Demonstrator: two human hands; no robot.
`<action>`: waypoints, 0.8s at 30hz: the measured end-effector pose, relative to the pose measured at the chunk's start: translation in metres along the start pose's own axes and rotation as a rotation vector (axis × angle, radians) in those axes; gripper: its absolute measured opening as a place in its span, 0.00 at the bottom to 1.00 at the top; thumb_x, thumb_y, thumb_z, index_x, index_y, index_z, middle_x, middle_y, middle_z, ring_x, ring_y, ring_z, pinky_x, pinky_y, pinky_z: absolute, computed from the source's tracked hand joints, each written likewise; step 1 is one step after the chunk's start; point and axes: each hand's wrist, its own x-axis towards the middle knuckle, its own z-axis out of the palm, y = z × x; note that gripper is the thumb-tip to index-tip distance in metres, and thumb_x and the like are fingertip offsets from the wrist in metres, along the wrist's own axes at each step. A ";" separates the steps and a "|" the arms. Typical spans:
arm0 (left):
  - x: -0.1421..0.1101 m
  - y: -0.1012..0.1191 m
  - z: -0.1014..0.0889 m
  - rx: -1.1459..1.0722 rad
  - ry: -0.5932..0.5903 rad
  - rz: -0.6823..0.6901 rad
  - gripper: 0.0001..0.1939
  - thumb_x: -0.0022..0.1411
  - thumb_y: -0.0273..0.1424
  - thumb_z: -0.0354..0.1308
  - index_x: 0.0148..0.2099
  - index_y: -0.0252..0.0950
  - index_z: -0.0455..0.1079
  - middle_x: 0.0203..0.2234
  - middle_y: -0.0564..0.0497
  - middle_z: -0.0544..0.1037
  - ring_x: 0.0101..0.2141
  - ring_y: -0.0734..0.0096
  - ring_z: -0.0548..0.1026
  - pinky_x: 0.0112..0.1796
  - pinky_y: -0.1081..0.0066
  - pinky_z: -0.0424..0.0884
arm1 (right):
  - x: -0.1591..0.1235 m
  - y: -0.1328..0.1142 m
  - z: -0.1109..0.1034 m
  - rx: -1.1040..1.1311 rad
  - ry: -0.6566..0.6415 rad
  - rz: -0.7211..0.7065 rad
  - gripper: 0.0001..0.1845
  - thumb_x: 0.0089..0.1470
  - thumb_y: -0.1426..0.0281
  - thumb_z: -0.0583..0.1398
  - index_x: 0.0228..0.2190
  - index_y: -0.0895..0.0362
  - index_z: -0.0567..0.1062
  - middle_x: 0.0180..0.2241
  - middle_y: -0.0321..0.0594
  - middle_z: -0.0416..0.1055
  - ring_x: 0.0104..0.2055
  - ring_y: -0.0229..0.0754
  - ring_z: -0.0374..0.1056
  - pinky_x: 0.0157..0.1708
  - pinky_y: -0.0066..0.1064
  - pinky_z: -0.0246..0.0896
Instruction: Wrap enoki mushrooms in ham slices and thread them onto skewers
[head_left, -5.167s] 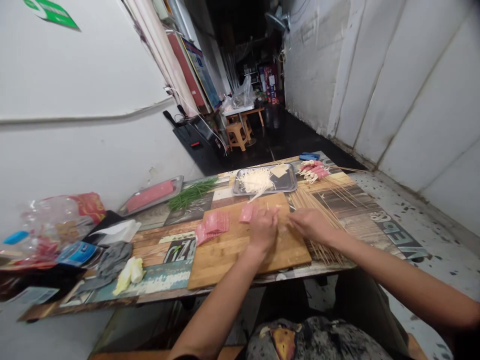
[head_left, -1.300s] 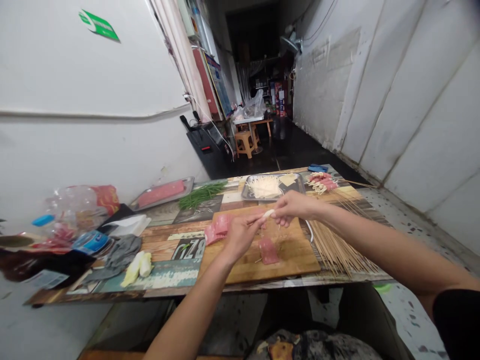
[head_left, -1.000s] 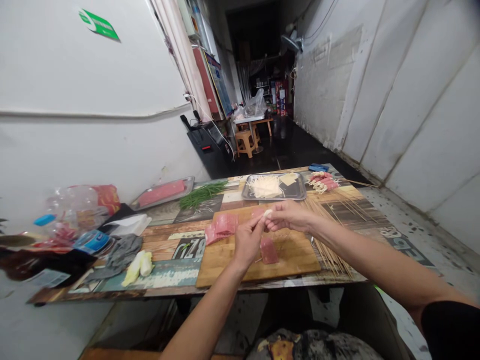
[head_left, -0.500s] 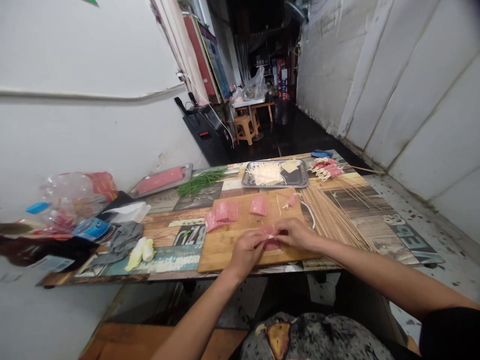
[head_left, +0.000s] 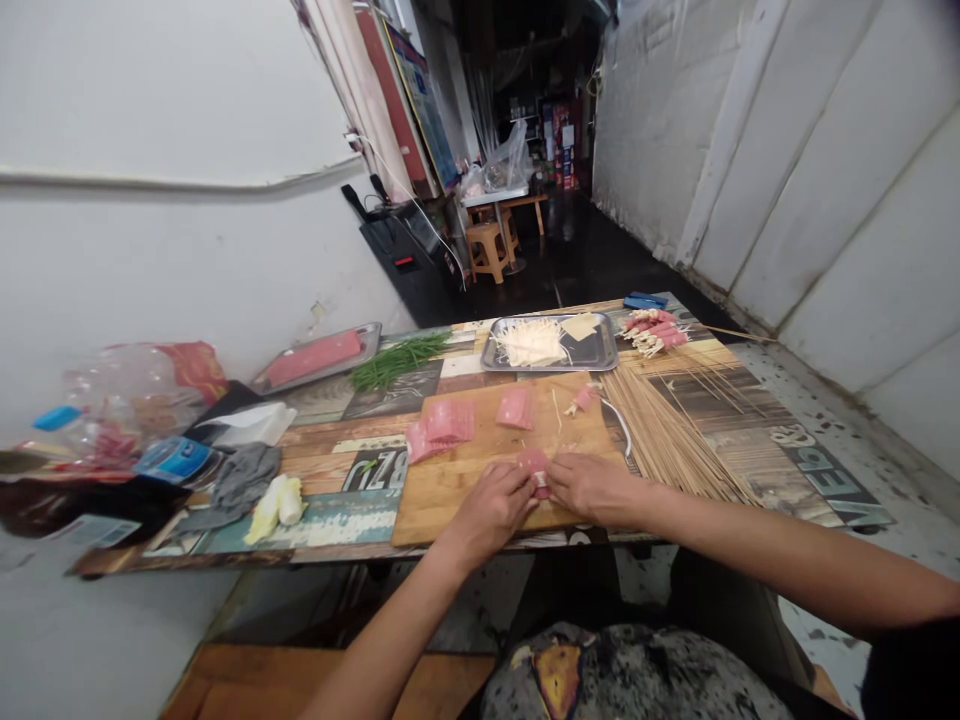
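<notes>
On the wooden cutting board (head_left: 442, 500) in front of me lies a thin pink meat slice (head_left: 533, 461), with a small pale bundle across its near part. My left hand (head_left: 491, 508) has its fingers closed at the left side of the slice. From the right, my right hand (head_left: 589, 486) closes its fingers on the other side; its fingertips are partly hidden. Beyond them are a stack of meat slices (head_left: 451, 421) and a smaller meat pile (head_left: 515, 408). A small meat roll (head_left: 583, 399) with pale ends rests near the board's far right corner.
A metal tray (head_left: 551, 369) holds pale thin strips (head_left: 529, 343). Right of it lie several skewered meat rolls (head_left: 654, 332) and loose bamboo skewers (head_left: 667, 435). Leftward are green chives (head_left: 397, 362), a meat tray (head_left: 373, 345), cabbage leaves (head_left: 289, 500), a grey cloth (head_left: 244, 480) and bottles (head_left: 176, 460).
My hands have moved slightly apart and flattened toward the board, leaving more of the meat slice and the pale bundle visible between them. The camera view has shifted a little.
</notes>
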 end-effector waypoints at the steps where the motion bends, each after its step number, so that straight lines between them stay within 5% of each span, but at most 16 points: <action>1: 0.001 0.001 0.000 0.014 -0.001 0.000 0.11 0.68 0.30 0.49 0.40 0.34 0.71 0.34 0.46 0.75 0.36 0.66 0.71 0.38 0.66 0.68 | 0.001 -0.002 -0.001 -0.019 -0.009 -0.002 0.11 0.62 0.75 0.50 0.37 0.63 0.72 0.35 0.46 0.67 0.37 0.44 0.61 0.35 0.35 0.59; 6: 0.005 0.005 0.001 0.006 0.042 -0.043 0.09 0.65 0.28 0.51 0.38 0.33 0.72 0.30 0.45 0.74 0.34 0.66 0.71 0.37 0.65 0.68 | 0.002 -0.001 0.002 0.039 0.036 0.052 0.11 0.62 0.75 0.51 0.37 0.64 0.73 0.33 0.47 0.68 0.36 0.44 0.61 0.34 0.35 0.60; 10: 0.002 0.007 0.004 -0.085 0.104 -0.105 0.09 0.65 0.29 0.53 0.43 0.34 0.73 0.34 0.44 0.77 0.37 0.65 0.73 0.40 0.64 0.69 | 0.001 0.003 0.012 0.208 0.199 0.169 0.15 0.64 0.71 0.49 0.37 0.61 0.74 0.32 0.45 0.70 0.36 0.42 0.63 0.37 0.34 0.61; 14: 0.004 0.008 0.004 -0.212 0.155 -0.322 0.09 0.64 0.29 0.55 0.40 0.39 0.78 0.33 0.47 0.79 0.36 0.67 0.74 0.41 0.65 0.68 | 0.005 0.004 0.009 0.431 0.292 0.363 0.13 0.63 0.70 0.52 0.34 0.61 0.75 0.32 0.44 0.72 0.36 0.40 0.66 0.38 0.30 0.61; 20: 0.010 0.002 0.007 -0.586 0.141 -0.693 0.08 0.59 0.32 0.61 0.40 0.39 0.78 0.33 0.49 0.81 0.33 0.67 0.77 0.36 0.69 0.71 | 0.018 0.015 -0.009 0.623 0.077 0.627 0.09 0.56 0.72 0.59 0.26 0.61 0.76 0.28 0.42 0.73 0.31 0.38 0.66 0.32 0.26 0.54; 24: 0.008 0.002 0.008 -0.413 0.153 -0.585 0.09 0.61 0.29 0.58 0.43 0.40 0.77 0.33 0.49 0.81 0.34 0.67 0.75 0.38 0.68 0.68 | 0.024 0.023 -0.014 0.667 -0.037 0.732 0.09 0.53 0.71 0.60 0.25 0.60 0.77 0.26 0.41 0.74 0.28 0.37 0.65 0.27 0.26 0.49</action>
